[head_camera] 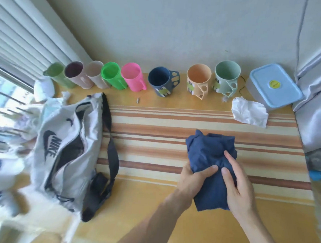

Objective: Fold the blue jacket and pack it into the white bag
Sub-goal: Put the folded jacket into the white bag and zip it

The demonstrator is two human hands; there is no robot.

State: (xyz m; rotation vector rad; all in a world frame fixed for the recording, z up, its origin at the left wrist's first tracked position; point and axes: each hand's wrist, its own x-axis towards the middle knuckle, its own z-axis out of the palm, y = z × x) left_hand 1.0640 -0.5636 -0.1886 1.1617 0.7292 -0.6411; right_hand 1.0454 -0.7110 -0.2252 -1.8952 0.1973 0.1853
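Unravelling is being risked: blue jacket [210,162] is being clamped by left hand [191,181] and right hand [240,190], well right of white bag [68,147].

- blue jacket [210,154]: thin matt cloth, creased
- white bag [66,149]: crinkled fabric, slight sheen
- cups [132,78]: smooth plastic
- striped mat [156,121]: matt woven surface
- tissue [249,113]: crumpled paper
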